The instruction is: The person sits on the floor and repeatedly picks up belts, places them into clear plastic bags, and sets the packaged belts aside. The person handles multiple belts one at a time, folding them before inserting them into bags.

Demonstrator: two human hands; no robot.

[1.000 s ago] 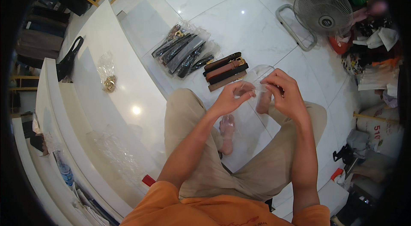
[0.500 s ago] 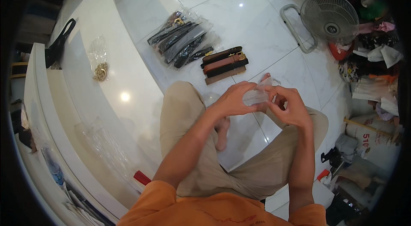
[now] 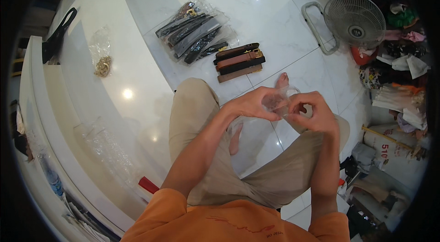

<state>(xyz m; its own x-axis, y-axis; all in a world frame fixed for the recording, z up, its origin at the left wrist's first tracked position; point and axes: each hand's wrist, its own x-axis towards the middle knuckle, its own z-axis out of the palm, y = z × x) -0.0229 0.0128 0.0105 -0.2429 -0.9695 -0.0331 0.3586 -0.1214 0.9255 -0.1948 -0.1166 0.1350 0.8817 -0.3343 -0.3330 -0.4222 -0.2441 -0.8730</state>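
so, clear plastic (image 3: 273, 100) btwn fingers (image 3: 270, 114), belts (image 3: 182, 32) in bags (image 3: 223, 17) nrby

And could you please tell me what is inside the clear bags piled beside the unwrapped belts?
Dark, strap-like bundles show through the clear bags, with a gold-coloured metal piece near the far end. Whatever lies beneath the upper bundles is covered.

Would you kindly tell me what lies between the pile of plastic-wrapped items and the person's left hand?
In the head view, brown and black belts lie on the tiled floor between the pile and the left hand.
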